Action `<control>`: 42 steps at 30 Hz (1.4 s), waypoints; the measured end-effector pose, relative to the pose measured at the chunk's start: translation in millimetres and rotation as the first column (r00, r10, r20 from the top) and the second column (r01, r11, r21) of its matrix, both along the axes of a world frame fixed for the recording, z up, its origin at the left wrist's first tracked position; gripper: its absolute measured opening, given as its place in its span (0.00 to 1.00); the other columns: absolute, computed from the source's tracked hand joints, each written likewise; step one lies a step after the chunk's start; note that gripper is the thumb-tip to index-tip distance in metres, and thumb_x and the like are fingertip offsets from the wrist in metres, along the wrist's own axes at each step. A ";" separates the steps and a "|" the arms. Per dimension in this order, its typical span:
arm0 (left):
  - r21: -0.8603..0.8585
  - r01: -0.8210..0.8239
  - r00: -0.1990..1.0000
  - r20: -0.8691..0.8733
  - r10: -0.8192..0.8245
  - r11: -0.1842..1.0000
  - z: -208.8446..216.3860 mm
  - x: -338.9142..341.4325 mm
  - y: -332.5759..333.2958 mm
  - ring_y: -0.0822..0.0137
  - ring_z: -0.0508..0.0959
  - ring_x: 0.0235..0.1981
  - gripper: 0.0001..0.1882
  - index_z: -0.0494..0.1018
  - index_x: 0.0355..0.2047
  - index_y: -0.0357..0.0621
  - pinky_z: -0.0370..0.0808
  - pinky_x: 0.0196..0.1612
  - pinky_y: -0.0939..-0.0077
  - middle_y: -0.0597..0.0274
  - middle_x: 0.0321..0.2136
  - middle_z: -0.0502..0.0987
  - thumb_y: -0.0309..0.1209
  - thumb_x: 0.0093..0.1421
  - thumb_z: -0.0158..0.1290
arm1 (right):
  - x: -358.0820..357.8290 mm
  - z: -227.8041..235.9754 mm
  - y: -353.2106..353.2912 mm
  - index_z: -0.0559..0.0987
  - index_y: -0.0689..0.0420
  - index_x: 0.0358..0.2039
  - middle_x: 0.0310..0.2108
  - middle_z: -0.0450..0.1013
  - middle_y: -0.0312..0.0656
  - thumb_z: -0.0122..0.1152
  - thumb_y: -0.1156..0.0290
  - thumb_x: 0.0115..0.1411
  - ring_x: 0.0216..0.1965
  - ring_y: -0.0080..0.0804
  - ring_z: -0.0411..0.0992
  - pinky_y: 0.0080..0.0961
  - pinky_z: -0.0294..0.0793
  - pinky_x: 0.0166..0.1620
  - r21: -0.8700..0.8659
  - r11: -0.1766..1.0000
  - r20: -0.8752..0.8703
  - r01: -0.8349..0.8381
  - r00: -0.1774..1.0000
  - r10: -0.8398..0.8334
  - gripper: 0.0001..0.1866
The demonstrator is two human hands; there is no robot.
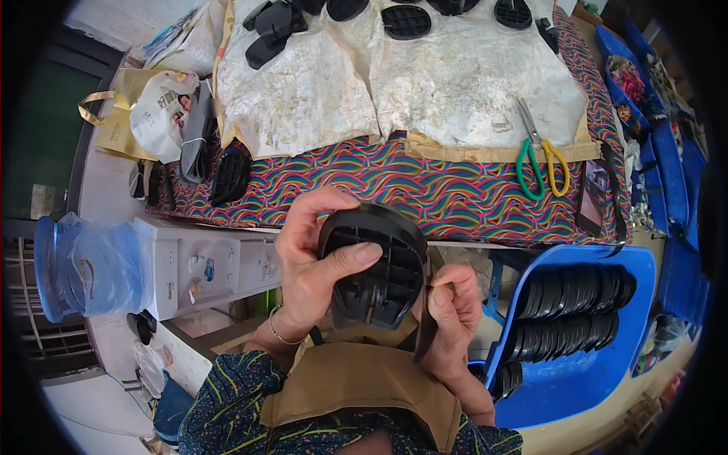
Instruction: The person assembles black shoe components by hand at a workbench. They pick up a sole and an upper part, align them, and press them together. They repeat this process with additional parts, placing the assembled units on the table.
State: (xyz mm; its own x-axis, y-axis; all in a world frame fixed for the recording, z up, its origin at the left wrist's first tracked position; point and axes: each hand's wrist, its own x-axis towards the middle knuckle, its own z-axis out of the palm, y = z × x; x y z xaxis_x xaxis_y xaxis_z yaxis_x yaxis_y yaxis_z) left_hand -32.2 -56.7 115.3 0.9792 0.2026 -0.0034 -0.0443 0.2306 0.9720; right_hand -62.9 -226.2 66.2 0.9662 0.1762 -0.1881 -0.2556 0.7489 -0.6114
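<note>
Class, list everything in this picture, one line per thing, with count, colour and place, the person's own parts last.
Ribbed piece: one, black, centre
Strip: one, dark, right of the piece
Patterned cloth: one, multicoloured, upper centre
Sheeting: count unclear, stained white, over the cloth
Scissors: one, green and yellow handles, upper right
Phone: one, dark, cloth's right edge
Loose pieces: several, black, mostly top edge
Bags: several, gold and white, upper left
Bundle: one, grey, beside the bags
Water dispenser: one, white, left
Bottle: one, blue, against the dispenser
Tub: one, blue, right
Stacked pieces: many, black, in the tub
Bins: several, blue, far right
Apron: one, brown, bottom centre
Left hand: one, bare, gripping the ribbed piece
Right hand: one, bare, pinching the strip
</note>
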 end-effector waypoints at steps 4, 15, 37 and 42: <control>-0.150 -0.007 0.999 -0.035 0.002 0.989 0.7 5.5 -8.6 0.68 0.80 0.42 0.25 0.67 0.50 0.42 0.78 0.44 0.75 0.58 0.42 0.75 0.15 0.53 0.62 | 0.2 0.2 10.5 0.69 0.56 0.41 0.24 0.66 0.28 0.57 0.70 0.66 0.22 0.12 0.56 0.14 0.49 0.25 -0.145 0.986 0.007 0.077 0.997 -0.077 0.08; -0.229 -0.005 0.999 -0.038 -0.004 0.973 -3.1 11.9 -25.7 0.69 0.80 0.41 0.25 0.67 0.54 0.42 0.79 0.45 0.74 0.57 0.41 0.79 0.17 0.57 0.59 | 8.9 -17.1 20.1 0.69 0.58 0.48 0.45 0.74 0.41 0.54 0.64 0.69 0.47 0.26 0.74 0.28 0.74 0.52 0.144 0.987 0.016 0.065 0.998 -0.068 0.13; 0.306 -0.153 0.946 0.320 0.050 0.940 -33.4 42.9 -46.3 0.67 0.81 0.42 0.17 0.72 0.50 0.39 0.77 0.45 0.75 0.56 0.42 0.79 0.16 0.61 0.53 | 29.2 -36.9 -13.7 0.73 0.71 0.56 0.51 0.75 0.46 0.52 0.69 0.70 0.51 0.26 0.72 0.23 0.68 0.57 -0.428 0.901 0.099 0.070 0.995 -0.030 0.20; 0.228 -0.123 0.965 0.254 0.063 0.966 -32.2 40.7 -45.0 0.71 0.77 0.47 0.18 0.72 0.51 0.37 0.73 0.51 0.78 0.58 0.48 0.76 0.16 0.60 0.54 | 21.3 -33.8 -20.0 0.70 0.72 0.60 0.54 0.74 0.47 0.50 0.69 0.71 0.53 0.29 0.72 0.26 0.66 0.60 -0.665 0.746 0.113 0.024 0.991 0.068 0.22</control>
State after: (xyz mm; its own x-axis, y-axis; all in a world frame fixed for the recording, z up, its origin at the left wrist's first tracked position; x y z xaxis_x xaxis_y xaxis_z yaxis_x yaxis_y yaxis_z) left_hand 8.5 -101.8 83.1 0.9209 0.2584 0.2918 -0.2956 -0.0248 0.9550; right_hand -41.6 -246.2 32.4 0.9864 0.0728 -0.1473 -0.1561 0.1366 -0.9782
